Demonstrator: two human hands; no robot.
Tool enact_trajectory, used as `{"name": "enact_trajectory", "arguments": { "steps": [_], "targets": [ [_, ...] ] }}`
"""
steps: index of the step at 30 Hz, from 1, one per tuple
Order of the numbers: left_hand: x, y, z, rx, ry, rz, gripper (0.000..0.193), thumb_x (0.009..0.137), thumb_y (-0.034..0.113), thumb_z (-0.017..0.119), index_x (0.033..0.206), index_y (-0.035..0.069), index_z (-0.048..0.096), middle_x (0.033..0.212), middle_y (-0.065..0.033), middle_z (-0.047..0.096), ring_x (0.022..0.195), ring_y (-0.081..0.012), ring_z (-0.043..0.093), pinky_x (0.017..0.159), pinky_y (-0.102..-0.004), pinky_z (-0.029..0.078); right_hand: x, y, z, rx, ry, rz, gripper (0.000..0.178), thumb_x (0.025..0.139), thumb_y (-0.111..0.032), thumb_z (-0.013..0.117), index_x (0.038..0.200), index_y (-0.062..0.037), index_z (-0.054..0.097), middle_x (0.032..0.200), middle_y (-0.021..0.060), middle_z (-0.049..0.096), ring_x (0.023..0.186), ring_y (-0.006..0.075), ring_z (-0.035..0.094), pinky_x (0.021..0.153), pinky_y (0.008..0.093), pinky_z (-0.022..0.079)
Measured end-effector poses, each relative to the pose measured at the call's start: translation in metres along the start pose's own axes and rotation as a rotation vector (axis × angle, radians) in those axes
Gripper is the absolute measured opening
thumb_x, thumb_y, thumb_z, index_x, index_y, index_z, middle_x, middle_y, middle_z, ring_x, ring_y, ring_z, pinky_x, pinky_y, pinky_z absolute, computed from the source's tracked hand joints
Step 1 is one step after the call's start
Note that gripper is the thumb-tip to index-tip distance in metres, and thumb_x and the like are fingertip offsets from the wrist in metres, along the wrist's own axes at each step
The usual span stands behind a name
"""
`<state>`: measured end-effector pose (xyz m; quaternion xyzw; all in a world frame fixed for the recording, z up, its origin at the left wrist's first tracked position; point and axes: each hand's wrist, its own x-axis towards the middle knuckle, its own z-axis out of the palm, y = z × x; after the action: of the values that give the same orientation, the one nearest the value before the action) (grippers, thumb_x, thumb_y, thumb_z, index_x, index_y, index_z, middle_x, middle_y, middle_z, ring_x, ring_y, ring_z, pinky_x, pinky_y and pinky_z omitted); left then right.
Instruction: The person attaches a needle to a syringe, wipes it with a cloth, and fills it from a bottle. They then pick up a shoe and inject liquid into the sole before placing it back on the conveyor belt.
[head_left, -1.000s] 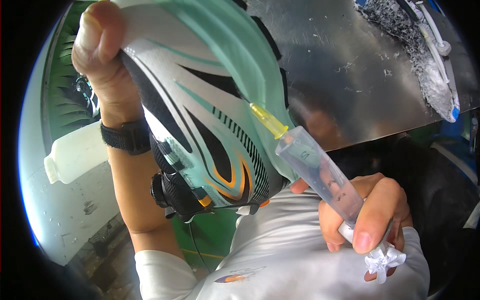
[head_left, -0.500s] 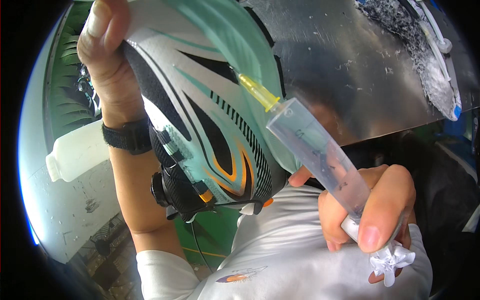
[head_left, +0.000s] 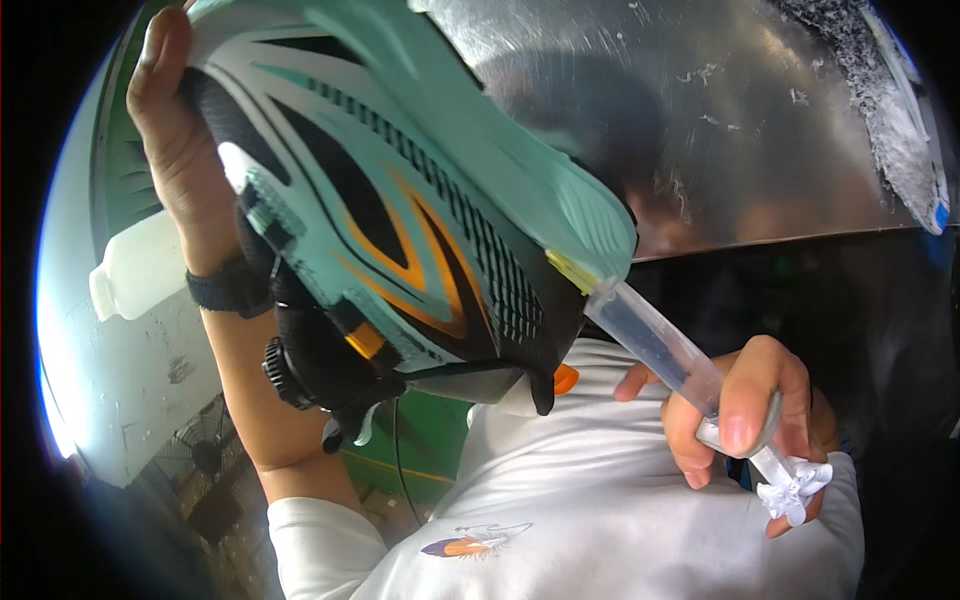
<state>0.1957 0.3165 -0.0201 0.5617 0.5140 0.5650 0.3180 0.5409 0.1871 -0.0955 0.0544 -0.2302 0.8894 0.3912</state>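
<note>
Sheet metal (head_left: 760, 130), scratched and dull, fills the upper right of the head view from about 12 to 3 o'clock, with a strip of grey-white crumbs (head_left: 868, 95) along its far edge near 2 o'clock. White shirt (head_left: 600, 500) with a small feather-like print covers the lower centre at 6 o'clock. Shoe (head_left: 400, 200), mint green with white, black and orange panels, occupies the centre and upper left, tilted so that its sole edge runs from 12 o'clock down toward 4 o'clock; it is raised off the metal surface and lies between the two hands. Left hand (head_left: 175, 150) sits at 10 o'clock, closed around the upper end of the shoe, thumb up along the sole edge; a dark band circles the wrist (head_left: 230, 290). White plastic bottle (head_left: 140, 270) shows just behind that wrist at 9 o'clock, partly hidden. Right hand (head_left: 740, 420) sits at 4 o'clock, curled around a syringe (head_left: 670, 350), fingers wrapped over the clear barrel and the white plunger end (head_left: 795, 485) jutting out below the hand. The syringe points toward 10 o'clock; its yellow hub (head_left: 570, 270) meets the lower edge of the shoe beside the sole. The needle tip is hidden by the shoe.
</note>
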Motion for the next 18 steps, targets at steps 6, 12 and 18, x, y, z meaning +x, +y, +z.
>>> {"name": "enact_trajectory", "arguments": {
  "steps": [6, 12, 18],
  "targets": [
    [-0.022, -0.001, -0.01, 0.105, 0.168, -0.276, 0.047, 0.096, 0.034, 0.04, 0.127, 0.0, 0.045, 0.131, -0.0077, 0.046, 0.12, -0.0185, 0.041, 0.102, -0.032, 0.032, -0.035, -0.016, -0.03, 0.123, 0.072, 0.116, 0.068, 0.063, -0.034, 0.082, 0.111, -0.0072, 0.043, 0.085, 0.0083, 0.051, 0.075, 0.015, 0.05, 0.077, 0.0317, 0.039],
    [-0.088, 0.009, 0.009, 0.241, 0.238, -0.388, 0.045, 0.094, 0.032, 0.042, 0.126, 0.0, 0.046, 0.127, -0.0085, 0.049, 0.115, -0.0187, 0.044, 0.099, -0.0322, 0.035, -0.033, -0.011, -0.065, 0.264, -0.027, 0.097, 0.061, 0.064, -0.037, 0.078, 0.108, -0.0125, 0.044, 0.081, 0.0053, 0.053, 0.072, 0.0159, 0.053, 0.102, 0.0496, 0.022],
    [-0.131, -0.006, 0.033, 0.326, 0.293, -0.502, 0.044, 0.093, 0.03, 0.045, 0.124, 0.0, 0.047, 0.123, -0.0093, 0.051, 0.111, -0.0189, 0.047, 0.095, -0.0325, 0.037, -0.013, -0.004, -0.081, 0.367, 0.019, 0.082, 0.068, 0.058, -0.04, 0.078, 0.108, -0.0113, 0.043, 0.078, 0.0065, 0.054, 0.072, 0.0167, 0.054, 0.097, 0.0476, 0.027]
  ]
}}
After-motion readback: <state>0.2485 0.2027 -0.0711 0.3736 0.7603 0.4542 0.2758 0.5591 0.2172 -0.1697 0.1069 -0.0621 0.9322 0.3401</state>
